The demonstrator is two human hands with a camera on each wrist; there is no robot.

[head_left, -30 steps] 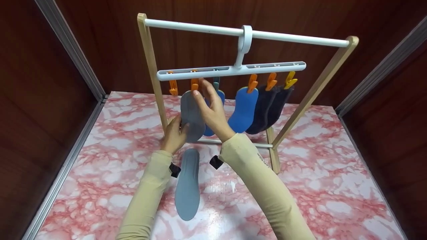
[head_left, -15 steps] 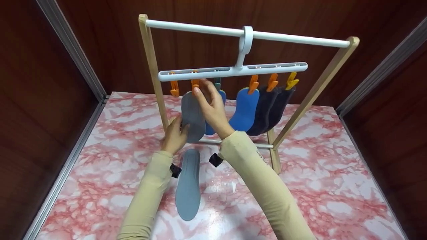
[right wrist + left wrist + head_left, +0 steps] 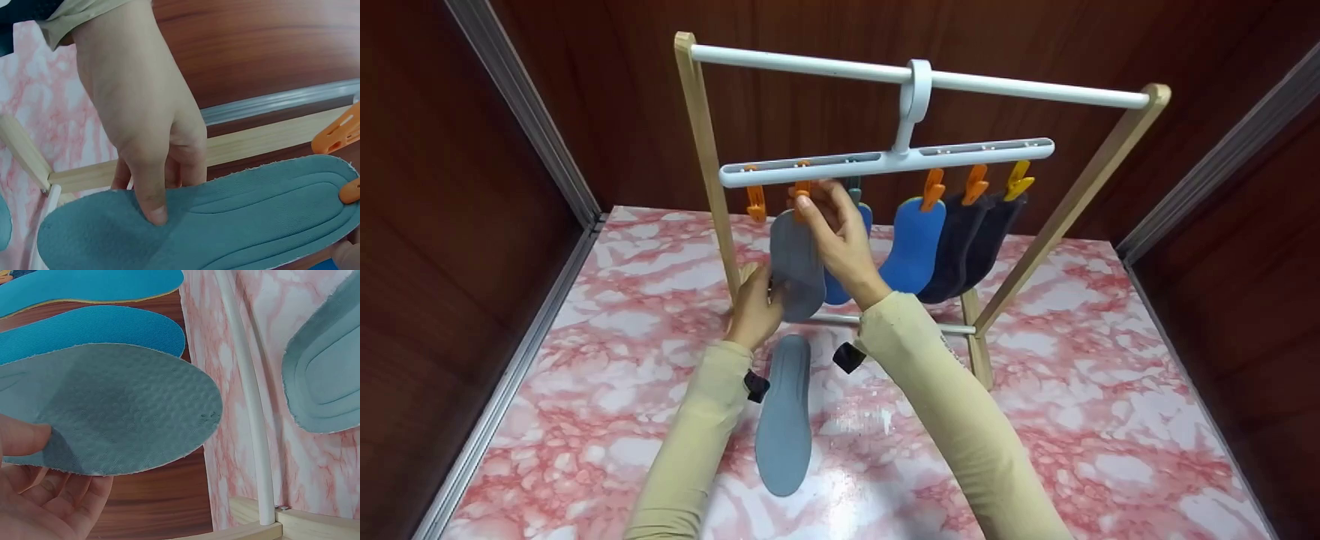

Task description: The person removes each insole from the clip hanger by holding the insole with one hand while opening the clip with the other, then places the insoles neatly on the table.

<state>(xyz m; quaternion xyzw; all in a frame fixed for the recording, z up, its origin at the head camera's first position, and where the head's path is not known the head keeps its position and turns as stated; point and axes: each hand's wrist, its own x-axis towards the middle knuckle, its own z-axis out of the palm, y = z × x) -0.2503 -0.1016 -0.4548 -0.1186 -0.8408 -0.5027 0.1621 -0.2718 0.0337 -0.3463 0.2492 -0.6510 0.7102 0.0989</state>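
A grey insole [image 3: 796, 262] hangs upright below the left half of the white clip hanger [image 3: 982, 152]. My left hand [image 3: 755, 311] grips its lower part from the left side, thumb on the near face and fingers behind, as the left wrist view shows. At the insole's top edge my right hand [image 3: 846, 244] pinches an orange clothespin [image 3: 803, 189], which overlaps the insole's end in the right wrist view. To its left dangles another orange clothespin [image 3: 756, 204] with nothing in it. A second grey insole [image 3: 784, 427] lies on the table in front of the rack.
The hanger hooks over the white bar [image 3: 1035, 88] of a wooden-legged rack [image 3: 1069, 202]. Clipped further right are a blue insole [image 3: 915, 240] and dark insoles [image 3: 990, 240]; another blue insole [image 3: 838, 291] hangs behind my right hand. Brown wood-look panels [image 3: 1252, 195] surround the marbled tabletop [image 3: 1080, 450].
The right hand's fingers have curled slightly closer round the orange clothespin. The left hand keeps its grip on the grey insole, and the hanger sits a touch further right in view.
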